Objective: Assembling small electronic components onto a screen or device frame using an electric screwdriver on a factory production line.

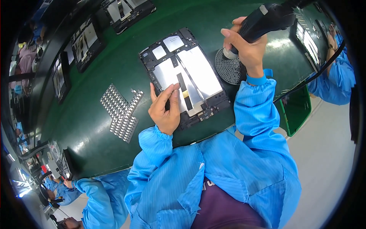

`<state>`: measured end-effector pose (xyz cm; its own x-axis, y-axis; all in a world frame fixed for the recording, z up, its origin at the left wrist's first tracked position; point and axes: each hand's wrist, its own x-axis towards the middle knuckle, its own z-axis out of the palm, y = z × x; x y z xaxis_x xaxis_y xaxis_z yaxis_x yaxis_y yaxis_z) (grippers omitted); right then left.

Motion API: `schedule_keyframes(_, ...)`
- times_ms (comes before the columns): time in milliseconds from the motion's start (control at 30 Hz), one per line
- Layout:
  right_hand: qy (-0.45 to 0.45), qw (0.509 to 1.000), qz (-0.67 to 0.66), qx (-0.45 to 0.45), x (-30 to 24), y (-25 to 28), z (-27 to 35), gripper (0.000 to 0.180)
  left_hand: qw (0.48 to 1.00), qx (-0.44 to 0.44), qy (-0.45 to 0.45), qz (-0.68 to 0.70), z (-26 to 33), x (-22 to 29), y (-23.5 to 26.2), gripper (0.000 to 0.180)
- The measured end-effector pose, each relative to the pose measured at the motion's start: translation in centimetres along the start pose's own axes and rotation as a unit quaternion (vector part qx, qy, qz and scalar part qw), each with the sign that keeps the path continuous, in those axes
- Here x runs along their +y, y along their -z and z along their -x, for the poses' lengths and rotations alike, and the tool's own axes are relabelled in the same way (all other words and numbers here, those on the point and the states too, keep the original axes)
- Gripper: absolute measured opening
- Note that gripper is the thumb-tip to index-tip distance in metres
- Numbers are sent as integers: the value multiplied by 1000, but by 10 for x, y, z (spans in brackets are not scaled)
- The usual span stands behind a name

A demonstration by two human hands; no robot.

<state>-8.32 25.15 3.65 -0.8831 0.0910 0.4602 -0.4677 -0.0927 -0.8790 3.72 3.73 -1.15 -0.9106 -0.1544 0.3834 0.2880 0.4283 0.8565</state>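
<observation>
An opened tablet (202,76) with silver battery panels and a black frame lies tilted on the green table in front of me. Over its left side rests my left hand (166,108), thumb and forefinger pinched together. Anything between those fingertips is too small to make out. My right hand (249,49) grips a black electric screwdriver (263,23) from above. The screwdriver's lower end is over a round grey tray (230,70) with many small holes, right of the tablet. My right hand partly hides that tray and the tool's tip.
Left of the tablet lie sheets of small pale pieces (120,110). More opened tablets (85,44) stand along the far left, with another (307,42) at the right. A green bin (297,108) sits beside the table's right edge. Co-workers in blue sleeves (103,198) work on both sides.
</observation>
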Motion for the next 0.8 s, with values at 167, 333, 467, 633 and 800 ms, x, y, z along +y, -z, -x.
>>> schedule_keyframes(167, 13, 1000, 14, -8, 2, 1, -1, 20, 1000, -6, -4, -2, -3, -1, 0, 11)
schedule_keyframes(333, 13, 1000, 22, -11, 1, -1, 0, 20, 995, 36, -88, -43, -8, -4, 5, 12)
schedule_keyframes(467, -6, 1000, 0, -20, 2, -5, 0, 22, 996, 70, -42, -35, -7, -4, 22, 14)
schedule_keyframes(633, -3, 999, -5, 34, -8, -2, 6, 29, 969, 102, 184, 127, -13, -16, 41, 15)
schedule_keyframes(800, 10, 998, -42, 41, -17, 1, 1, 32, 944, 23, 262, 197, -31, -18, 60, 14)
